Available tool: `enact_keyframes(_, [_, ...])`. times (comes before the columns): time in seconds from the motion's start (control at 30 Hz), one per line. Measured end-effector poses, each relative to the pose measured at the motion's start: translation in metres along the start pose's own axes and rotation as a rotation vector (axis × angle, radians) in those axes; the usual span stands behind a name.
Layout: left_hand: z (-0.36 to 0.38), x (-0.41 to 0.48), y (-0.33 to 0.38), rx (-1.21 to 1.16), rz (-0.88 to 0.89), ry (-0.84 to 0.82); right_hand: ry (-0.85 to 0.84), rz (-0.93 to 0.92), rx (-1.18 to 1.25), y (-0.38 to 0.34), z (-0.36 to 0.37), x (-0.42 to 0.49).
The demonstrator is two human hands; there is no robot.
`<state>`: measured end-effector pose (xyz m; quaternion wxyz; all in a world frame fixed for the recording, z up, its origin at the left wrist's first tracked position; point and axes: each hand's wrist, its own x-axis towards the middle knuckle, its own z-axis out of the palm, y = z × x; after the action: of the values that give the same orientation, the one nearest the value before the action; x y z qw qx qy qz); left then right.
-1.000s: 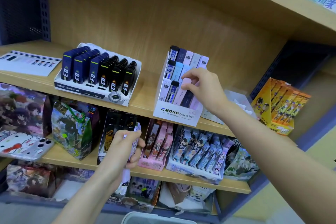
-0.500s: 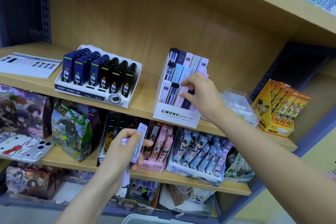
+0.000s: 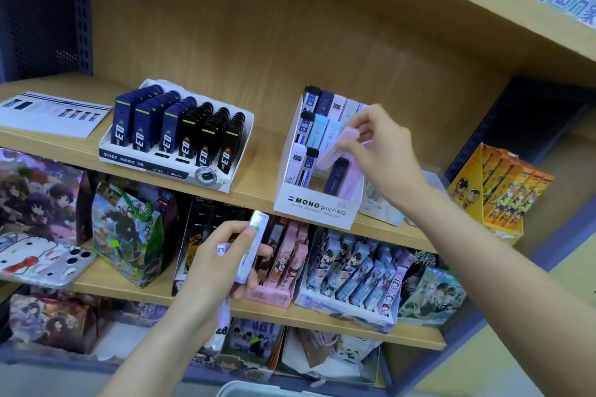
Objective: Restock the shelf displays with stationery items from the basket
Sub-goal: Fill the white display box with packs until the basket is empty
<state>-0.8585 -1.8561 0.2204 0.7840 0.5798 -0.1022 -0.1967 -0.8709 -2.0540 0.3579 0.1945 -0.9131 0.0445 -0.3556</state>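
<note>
Centre right of the frame, the right hand point(image 3: 380, 151) pinches a pale pink lead case point(image 3: 338, 148) between thumb and fingers, just above the white MONO display box point(image 3: 317, 206) on the middle shelf point(image 3: 267, 155). The case slants, its long axis running upper right to lower left and its lower end aimed into the box. This looks like the slotting-in step. Next, the case needs guiding down into a free slot. At lower centre, the left hand point(image 3: 213, 264) grips spare cases point(image 3: 253, 245), roughly upright.
</note>
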Motion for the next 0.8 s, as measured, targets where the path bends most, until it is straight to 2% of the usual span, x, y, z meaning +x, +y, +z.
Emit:
enact_keyframes(0.13, [0.003, 0.001, 0.006, 0.000, 0.047, 0.001, 0.229, -0.051, 0.072, 0.000, -0.015, 0.022])
enact_keyframes(0.23, [0.004, 0.001, 0.011, 0.015, 0.069, -0.008, 0.267, -0.042, 0.061, 0.004, -0.012, 0.038])
enact_keyframes(0.57, [0.001, 0.000, 0.019, 0.035, 0.084, -0.025, 0.109, 0.000, 0.004, 0.010, -0.005, 0.067])
enact_keyframes(0.8, [-0.002, 0.000, 0.021, 0.033, 0.080, -0.025, -0.023, 0.022, -0.156, 0.011, -0.009, 0.091])
